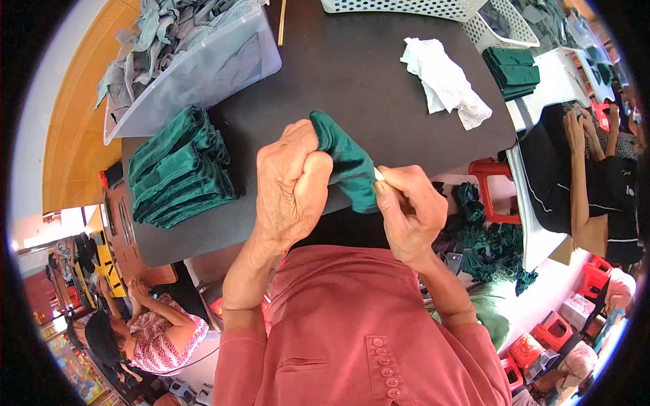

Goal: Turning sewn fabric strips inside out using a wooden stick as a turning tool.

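A dark green velvet cloth piece (347, 162) is stretched between my two hands above the near edge of the dark table. My left hand (291, 181) is closed in a fist on its left end, and the cloth rises past the knuckles. Thumb and forefinger of my right hand (414, 208) pinch a small white bit (378, 174) at the cloth's right edge; whether it is a tag or a tool tip I cannot tell. To the left lies a pile of folded green velvet pieces (179, 169).
A clear plastic bin (233, 64) heaped with grey-green cloth stands at the back left. A crumpled white cloth (443, 78) lies at the back right, near white perforated baskets (406, 5). A red stool (493, 189) and green cloth bundles sit below on the right. Other people work on both sides.
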The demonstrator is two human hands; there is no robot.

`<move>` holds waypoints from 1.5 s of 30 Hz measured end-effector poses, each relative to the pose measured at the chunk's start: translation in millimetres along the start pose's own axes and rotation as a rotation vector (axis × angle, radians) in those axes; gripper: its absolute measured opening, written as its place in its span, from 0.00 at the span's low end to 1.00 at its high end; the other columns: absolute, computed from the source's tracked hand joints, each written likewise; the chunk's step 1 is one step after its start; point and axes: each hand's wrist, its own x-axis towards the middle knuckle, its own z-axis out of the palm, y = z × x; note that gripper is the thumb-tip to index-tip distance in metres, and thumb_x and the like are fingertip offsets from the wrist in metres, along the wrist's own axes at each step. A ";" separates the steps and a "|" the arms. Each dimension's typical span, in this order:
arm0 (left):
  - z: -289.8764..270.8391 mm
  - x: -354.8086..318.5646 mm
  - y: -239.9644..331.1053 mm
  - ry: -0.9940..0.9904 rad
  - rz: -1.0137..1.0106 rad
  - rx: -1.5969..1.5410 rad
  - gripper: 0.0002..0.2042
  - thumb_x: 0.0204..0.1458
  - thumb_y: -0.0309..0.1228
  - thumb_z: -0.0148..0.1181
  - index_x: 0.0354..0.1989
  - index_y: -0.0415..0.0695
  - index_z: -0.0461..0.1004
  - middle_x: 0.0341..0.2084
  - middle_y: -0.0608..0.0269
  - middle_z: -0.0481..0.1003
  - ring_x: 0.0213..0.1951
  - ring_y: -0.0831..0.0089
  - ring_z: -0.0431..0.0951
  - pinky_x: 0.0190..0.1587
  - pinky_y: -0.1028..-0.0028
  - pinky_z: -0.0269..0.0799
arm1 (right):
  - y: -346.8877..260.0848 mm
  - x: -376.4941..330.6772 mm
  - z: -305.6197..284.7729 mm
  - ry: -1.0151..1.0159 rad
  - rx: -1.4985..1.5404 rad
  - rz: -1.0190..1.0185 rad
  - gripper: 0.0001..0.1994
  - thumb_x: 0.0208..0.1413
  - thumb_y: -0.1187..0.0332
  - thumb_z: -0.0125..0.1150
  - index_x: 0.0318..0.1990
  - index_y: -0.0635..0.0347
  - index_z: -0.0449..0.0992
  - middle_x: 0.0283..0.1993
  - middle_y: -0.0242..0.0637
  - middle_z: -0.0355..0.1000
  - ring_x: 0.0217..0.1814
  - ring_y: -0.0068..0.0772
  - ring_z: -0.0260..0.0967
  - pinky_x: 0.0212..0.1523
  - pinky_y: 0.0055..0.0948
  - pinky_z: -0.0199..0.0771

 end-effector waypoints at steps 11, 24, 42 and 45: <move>1.4 0.5 9.2 -0.101 -0.308 -0.201 0.13 0.44 0.27 0.39 0.27 0.36 0.73 0.20 0.63 0.73 0.24 0.79 0.69 0.30 0.78 0.64 | -18.5 -6.2 -0.1 -0.163 0.549 0.428 0.06 0.59 0.69 0.54 0.35 0.64 0.72 0.22 0.29 0.65 0.18 0.15 0.56 0.16 0.15 0.53; -5.4 -3.1 1.8 -0.116 -0.282 -0.243 0.13 0.49 0.28 0.41 0.25 0.36 0.73 0.20 0.68 0.71 0.25 0.82 0.66 0.30 0.80 0.62 | -15.1 1.2 -14.7 -0.040 -0.109 -0.048 0.06 0.47 0.79 0.62 0.34 0.66 0.75 0.24 0.33 0.69 0.19 0.17 0.62 0.19 0.19 0.60; 4.9 -12.2 -1.5 0.027 -0.235 -0.103 0.11 0.46 0.24 0.41 0.27 0.32 0.71 0.17 0.68 0.68 0.22 0.82 0.63 0.27 0.79 0.60 | -15.7 2.4 -8.5 -0.021 -0.063 -0.008 0.05 0.51 0.80 0.59 0.36 0.65 0.75 0.23 0.30 0.65 0.21 0.14 0.59 0.21 0.17 0.57; 12.4 -9.5 -7.6 0.060 -0.133 -0.084 0.10 0.46 0.23 0.41 0.27 0.33 0.71 0.17 0.67 0.67 0.22 0.82 0.63 0.25 0.77 0.60 | -11.2 6.1 -2.7 0.030 -0.092 -0.055 0.05 0.52 0.78 0.59 0.36 0.65 0.75 0.23 0.30 0.65 0.20 0.14 0.58 0.20 0.17 0.57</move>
